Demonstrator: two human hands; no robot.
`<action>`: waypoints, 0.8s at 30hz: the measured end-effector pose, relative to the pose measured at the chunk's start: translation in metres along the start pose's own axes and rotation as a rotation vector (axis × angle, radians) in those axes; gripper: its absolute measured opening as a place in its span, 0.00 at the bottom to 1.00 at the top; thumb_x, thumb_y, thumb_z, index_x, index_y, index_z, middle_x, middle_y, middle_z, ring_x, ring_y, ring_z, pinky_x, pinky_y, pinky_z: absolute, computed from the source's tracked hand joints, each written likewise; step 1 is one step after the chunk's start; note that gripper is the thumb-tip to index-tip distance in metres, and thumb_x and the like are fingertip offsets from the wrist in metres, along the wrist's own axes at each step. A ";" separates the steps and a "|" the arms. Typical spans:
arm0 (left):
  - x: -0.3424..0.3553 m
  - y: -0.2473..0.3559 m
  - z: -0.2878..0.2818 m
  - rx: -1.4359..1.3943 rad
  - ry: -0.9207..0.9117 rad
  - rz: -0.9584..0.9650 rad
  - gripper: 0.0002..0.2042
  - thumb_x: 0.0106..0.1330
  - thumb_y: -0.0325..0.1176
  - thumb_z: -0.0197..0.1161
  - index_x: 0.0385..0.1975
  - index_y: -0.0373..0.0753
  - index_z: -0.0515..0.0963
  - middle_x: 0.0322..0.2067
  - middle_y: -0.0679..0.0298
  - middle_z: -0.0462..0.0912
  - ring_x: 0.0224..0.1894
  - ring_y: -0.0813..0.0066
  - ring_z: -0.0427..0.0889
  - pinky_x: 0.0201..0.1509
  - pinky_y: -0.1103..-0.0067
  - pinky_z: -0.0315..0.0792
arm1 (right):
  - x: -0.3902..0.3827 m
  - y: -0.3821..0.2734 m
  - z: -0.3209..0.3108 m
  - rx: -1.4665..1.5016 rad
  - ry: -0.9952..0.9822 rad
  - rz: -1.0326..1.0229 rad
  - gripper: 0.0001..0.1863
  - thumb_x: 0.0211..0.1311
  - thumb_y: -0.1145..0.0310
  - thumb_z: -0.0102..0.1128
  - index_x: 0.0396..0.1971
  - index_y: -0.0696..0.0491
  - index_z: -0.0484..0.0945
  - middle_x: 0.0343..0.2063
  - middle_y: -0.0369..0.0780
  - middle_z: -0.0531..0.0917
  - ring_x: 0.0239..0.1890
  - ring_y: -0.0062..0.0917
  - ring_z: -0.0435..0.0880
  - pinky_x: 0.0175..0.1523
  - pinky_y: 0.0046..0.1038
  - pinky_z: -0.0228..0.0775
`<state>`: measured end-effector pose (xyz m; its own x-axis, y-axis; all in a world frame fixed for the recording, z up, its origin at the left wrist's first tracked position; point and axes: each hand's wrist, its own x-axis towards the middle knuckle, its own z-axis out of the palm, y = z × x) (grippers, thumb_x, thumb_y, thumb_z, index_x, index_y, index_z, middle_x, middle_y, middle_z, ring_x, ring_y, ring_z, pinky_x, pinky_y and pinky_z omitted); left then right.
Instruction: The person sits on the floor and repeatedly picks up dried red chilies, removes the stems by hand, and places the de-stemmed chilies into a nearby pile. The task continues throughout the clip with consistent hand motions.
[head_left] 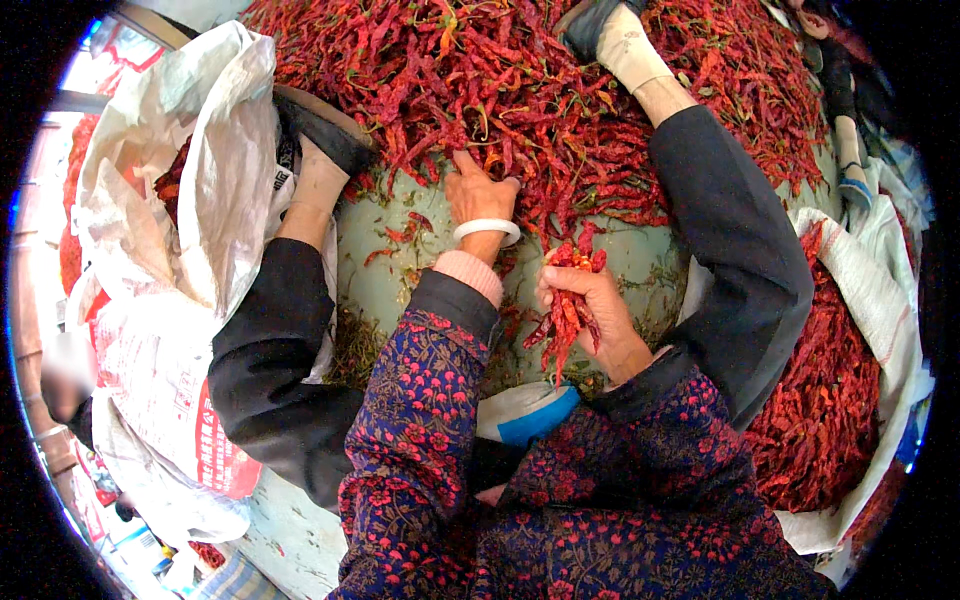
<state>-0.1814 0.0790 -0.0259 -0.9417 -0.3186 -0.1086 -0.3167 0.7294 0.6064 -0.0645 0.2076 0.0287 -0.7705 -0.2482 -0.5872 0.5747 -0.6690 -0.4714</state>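
Observation:
A big heap of dried red chillies [560, 110] spreads over the floor in front of me. My left hand [480, 195], with a white bangle at its wrist, reaches to the near edge of the heap. Its index finger is stretched out and the thumb stands apart; the other fingertips are partly hidden. Nothing shows held in it. Closer to me on the right, my right hand [600, 305] is closed round a bunch of dried chillies [567, 325]. The bunch sticks out above and below the fist.
My legs lie spread on either side, feet at the heap. To the left stands a crumpled white woven sack [160, 200]. An open sack [850, 290] full of chillies [820, 400] is on the right. Stems and scraps [365, 345] litter the floor. Another person's foot [855, 190] shows at far right.

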 end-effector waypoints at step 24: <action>-0.074 -0.051 -0.057 -0.736 -0.338 0.191 0.21 0.46 0.15 0.56 0.43 0.33 0.67 0.37 0.64 0.76 0.40 0.78 0.75 0.44 0.82 0.69 | -0.004 -0.009 0.001 -0.008 -0.069 -0.095 0.07 0.50 0.75 0.57 0.30 0.56 0.72 0.22 0.36 0.76 0.22 0.19 0.75 0.27 0.19 0.69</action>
<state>-0.0886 0.0310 -0.0044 -0.9923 0.0555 -0.1111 -0.1030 0.1326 0.9858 -0.0668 0.2141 0.0354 -0.8382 -0.2318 -0.4936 0.5005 -0.6864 -0.5276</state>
